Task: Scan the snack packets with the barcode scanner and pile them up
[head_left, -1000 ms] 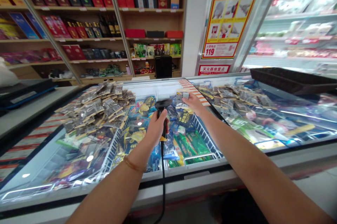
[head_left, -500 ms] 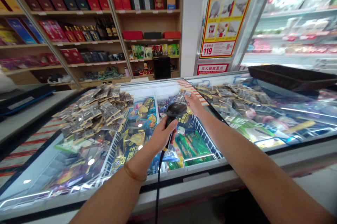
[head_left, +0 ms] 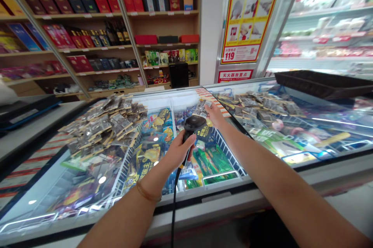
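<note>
A black corded barcode scanner is gripped by my left hand, its head pointing away from me over the freezer. Just beyond the scanner head, my right hand pinches a small clear packet with a pale edge, its face turned toward the scanner. On the glass to the left lies a heap of similar packets. A second spread of such packets lies on the right-hand glass. The scanner's cable hangs down between my arms.
Below my hands is the chest freezer's open middle, with wire baskets of frozen goods such as green ice-cream packs. A black tray sits at the right on the freezer. Shelves of boxes stand behind.
The packet in my right hand has tilted, so more of its flat face shows behind the scanner head. My left hand and the scanner have hardly moved.
</note>
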`<state>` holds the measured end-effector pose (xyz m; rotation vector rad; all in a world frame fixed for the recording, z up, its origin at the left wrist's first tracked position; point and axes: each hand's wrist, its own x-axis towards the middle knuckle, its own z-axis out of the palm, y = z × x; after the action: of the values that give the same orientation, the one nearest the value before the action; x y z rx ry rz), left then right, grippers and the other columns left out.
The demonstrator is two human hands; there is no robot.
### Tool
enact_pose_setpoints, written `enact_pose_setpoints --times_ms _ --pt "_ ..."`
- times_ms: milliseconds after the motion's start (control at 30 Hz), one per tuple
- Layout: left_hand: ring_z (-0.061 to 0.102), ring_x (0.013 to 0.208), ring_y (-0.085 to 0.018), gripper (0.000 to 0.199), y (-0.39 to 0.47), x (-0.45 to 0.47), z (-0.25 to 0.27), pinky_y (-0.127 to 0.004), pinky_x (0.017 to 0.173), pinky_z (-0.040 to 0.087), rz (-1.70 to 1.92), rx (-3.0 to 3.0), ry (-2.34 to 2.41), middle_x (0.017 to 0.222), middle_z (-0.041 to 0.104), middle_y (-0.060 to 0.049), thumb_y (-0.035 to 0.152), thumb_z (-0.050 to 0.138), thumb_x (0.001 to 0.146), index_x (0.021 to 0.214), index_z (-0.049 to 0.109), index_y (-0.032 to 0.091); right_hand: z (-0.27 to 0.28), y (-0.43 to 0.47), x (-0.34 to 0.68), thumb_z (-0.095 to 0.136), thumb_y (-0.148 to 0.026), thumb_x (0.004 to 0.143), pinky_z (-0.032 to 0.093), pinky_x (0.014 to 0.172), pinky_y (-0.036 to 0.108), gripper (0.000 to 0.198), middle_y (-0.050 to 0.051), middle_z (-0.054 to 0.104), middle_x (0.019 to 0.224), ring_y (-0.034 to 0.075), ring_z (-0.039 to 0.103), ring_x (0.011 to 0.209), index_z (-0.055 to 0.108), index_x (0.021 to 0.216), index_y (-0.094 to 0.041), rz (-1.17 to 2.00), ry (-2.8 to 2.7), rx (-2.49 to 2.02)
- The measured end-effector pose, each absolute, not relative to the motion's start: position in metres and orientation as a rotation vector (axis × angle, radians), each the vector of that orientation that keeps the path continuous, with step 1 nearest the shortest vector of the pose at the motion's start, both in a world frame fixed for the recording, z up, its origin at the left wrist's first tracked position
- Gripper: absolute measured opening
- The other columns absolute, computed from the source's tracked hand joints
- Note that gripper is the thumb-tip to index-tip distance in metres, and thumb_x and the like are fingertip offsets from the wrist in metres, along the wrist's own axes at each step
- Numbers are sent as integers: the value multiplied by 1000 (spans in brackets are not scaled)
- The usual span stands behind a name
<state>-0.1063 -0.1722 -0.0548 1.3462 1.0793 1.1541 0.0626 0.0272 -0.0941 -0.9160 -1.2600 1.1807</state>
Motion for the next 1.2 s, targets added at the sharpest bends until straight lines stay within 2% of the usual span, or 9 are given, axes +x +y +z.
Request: enact_pose_setpoints --times_ms 133,300,433,633,733,800,900,1000,1200 --pt "47 37 -9 53 -171 -106 -53 -24 38 37 1192 1304 1124 61 56 5 70 71 75 86 51 22 -100 32 63 65 -62 75 58 70 33 49 3 74 91 22 71 82 57 106 -24 1030 -1358 -1008" --pt "49 37 -10 55 -171 -112 -38 -23 35 37 1368 1073 1222 58 57 5 70 74 70 86 51 22 -105 35 63 61 -52 82 58 77 35 38 5 74 92 22 70 89 60 106 -22 827 -1453 -1068" --pt "49 38 -10 54 -178 -135 -18 -23 36 38 1483 912 1251 57 58 5 67 75 69 87 51 22 -97 29 64 70 -40 76 57 75 33 31 3 74 89 21 68 85 63 99 -20 747 -1461 -1184" --pt "49 39 -10 52 -209 -204 -7 -22 37 39 1699 801 1347 57 57 5 63 78 67 86 52 21 -55 9 18 79 -32 72 50 54 25 26 -2 65 70 12 57 57 64 88 -18 1055 -1408 -1130" --pt "49 40 -10 50 -226 -242 -11 -22 36 39 1812 701 1380 58 57 6 60 78 67 87 53 21 -27 -7 -42 86 -32 69 39 42 21 33 -4 62 63 9 49 46 64 90 -19 1191 -1463 -1037" --pt "49 41 -10 47 -237 -266 -13 -21 36 40 1889 630 1385 59 57 6 58 76 69 87 53 21 -11 -19 -89 89 -31 67 35 40 20 40 -5 63 61 9 50 45 61 93 -20 1340 -1477 -986" --pt "49 42 -11 42 -253 -295 -10 -22 37 41 1978 553 1405 59 57 5 55 74 73 87 53 21 4 -37 -153 93 -26 64 43 46 21 48 -7 61 57 10 55 47 54 91 -22 1494 -1513 -979" --pt "49 41 -11 34 -266 -315 -4 -21 37 42 2014 472 1447 59 57 5 49 69 79 87 54 20 5 -50 -200 94 -21 61 48 50 22 50 -9 57 56 11 57 50 49 82 -23 1487 -1548 -1015" --pt "49 40 -11 24 -275 -333 1 -21 36 41 2040 421 1446 58 58 4 42 62 86 86 53 20 -13 -54 -252 93 -23 60 54 59 27 44 -6 58 65 13 62 58 53 76 -22 1414 -1614 -997"
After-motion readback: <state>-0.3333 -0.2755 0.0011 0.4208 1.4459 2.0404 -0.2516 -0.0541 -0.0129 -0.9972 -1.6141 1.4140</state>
